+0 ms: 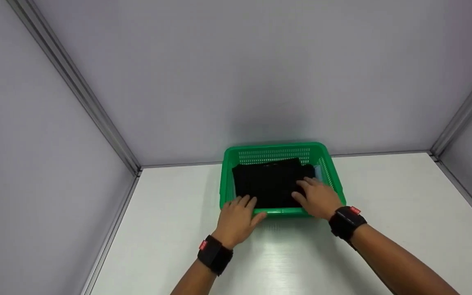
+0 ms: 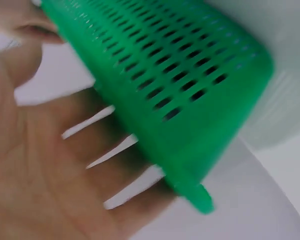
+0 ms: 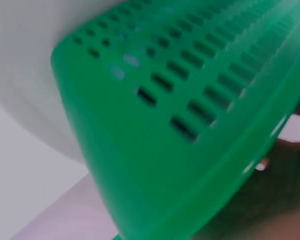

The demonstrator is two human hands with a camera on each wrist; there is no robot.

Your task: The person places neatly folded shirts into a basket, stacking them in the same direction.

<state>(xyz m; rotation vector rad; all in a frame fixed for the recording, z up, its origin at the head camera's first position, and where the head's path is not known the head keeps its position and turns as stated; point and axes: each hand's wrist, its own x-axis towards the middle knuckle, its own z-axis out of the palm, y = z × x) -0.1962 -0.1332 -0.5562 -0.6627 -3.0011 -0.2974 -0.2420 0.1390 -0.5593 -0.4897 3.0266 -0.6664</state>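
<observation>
A green plastic basket (image 1: 275, 212) with slotted walls stands on the white table. Inside lies a flat black item (image 1: 266, 184), apparently folded cloth, though its kind is hard to make out. Something light blue (image 1: 318, 173) shows at its right edge. My left hand (image 1: 236, 219) reaches over the basket's front left rim, fingers extended and thumb apart. In the left wrist view, its fingers (image 2: 85, 150) pass behind the rim. My right hand (image 1: 318, 198) crosses the front right rim, with fingertips on or just above the black item. The right wrist view shows mostly basket wall (image 3: 140, 150).
The white table (image 1: 170, 229) runs back to a pale rear wall (image 1: 178, 82). Grey metal strips (image 1: 76, 82) line the corners between the wall panels. Black bands (image 1: 215, 255) sit on both wrists. The basket stands near the rear wall.
</observation>
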